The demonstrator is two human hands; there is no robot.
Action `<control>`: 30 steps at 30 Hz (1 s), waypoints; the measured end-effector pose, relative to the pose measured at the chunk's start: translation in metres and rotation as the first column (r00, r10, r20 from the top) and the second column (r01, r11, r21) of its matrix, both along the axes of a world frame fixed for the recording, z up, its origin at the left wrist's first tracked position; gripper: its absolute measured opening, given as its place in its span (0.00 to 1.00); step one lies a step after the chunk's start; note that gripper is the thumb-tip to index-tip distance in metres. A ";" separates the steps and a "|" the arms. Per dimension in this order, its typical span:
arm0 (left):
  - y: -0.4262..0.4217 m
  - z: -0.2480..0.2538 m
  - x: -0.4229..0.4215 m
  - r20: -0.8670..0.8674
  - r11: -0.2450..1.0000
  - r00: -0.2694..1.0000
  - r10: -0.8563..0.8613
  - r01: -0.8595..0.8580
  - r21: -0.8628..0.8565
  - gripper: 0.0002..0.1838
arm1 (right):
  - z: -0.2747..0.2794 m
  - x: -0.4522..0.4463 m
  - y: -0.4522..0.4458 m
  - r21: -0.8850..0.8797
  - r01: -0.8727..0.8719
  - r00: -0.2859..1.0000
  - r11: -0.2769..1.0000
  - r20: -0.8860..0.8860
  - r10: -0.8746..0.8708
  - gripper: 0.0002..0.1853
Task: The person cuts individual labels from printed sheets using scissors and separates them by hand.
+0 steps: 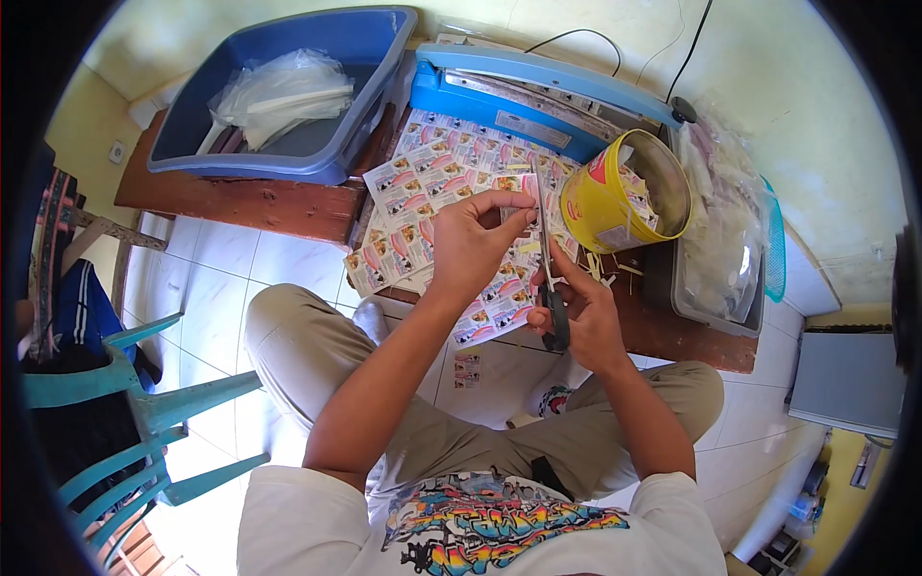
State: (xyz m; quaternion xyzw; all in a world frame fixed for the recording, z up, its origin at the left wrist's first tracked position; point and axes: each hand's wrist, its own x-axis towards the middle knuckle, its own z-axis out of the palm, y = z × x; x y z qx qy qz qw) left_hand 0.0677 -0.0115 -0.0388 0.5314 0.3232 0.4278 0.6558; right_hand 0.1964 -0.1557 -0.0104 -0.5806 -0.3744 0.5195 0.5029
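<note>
Thumb and forefinger of my left hand [477,240] are closed in a pinch on a piece of printed label paper [517,183]. My right hand [588,322] is wrapped round the black handles of a pair of scissors [555,322]. Their blades point away from me, beside the left fingertips and against the paper's right side. How far the blades are apart I cannot make out. Under and around both hands lie several sheets of printed labels [413,185], one hanging over the table's front edge. Right of the blades stands a yellow tub [603,206] with paper pieces in it.
Behind the sheets is a blue heat sealer [509,120]. A blue basin [259,165] with clear plastic bags [288,101] stands at left on the wooden table [259,206]. A grey container [711,312] of plastic bags sits at right. Green chairs [154,403] are at left.
</note>
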 end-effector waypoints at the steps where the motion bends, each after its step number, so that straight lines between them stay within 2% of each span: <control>1: 0.000 0.000 0.000 0.008 1.000 1.000 0.001 -0.001 0.000 0.09 | -0.001 -0.001 0.000 0.022 -0.002 1.000 1.000 0.009 0.002 0.51; 6: 0.001 -0.003 0.001 0.024 1.000 1.000 0.003 -0.003 -0.006 0.09 | 0.001 -0.002 0.000 0.035 0.001 1.000 0.999 0.007 -0.001 0.49; 8: 0.001 -0.003 0.000 0.019 1.000 1.000 -0.001 0.001 0.003 0.09 | 0.001 0.000 0.000 -0.005 0.010 1.000 1.000 -0.014 -0.010 0.52; 20: -0.003 -0.001 0.000 -0.016 1.000 1.000 -0.004 0.005 0.024 0.09 | -0.001 0.001 -0.002 -0.010 0.031 0.997 0.999 -0.067 -0.031 0.52; 27: -0.004 0.003 0.001 0.015 1.000 1.000 0.008 -0.009 0.027 0.09 | 0.000 0.000 -0.002 -0.010 0.024 0.999 1.000 -0.027 -0.024 0.52; 30: -0.004 0.004 0.000 -0.025 1.000 1.000 -0.010 0.011 0.023 0.09 | 0.000 0.000 -0.002 -0.014 0.030 0.999 0.999 -0.040 -0.031 0.52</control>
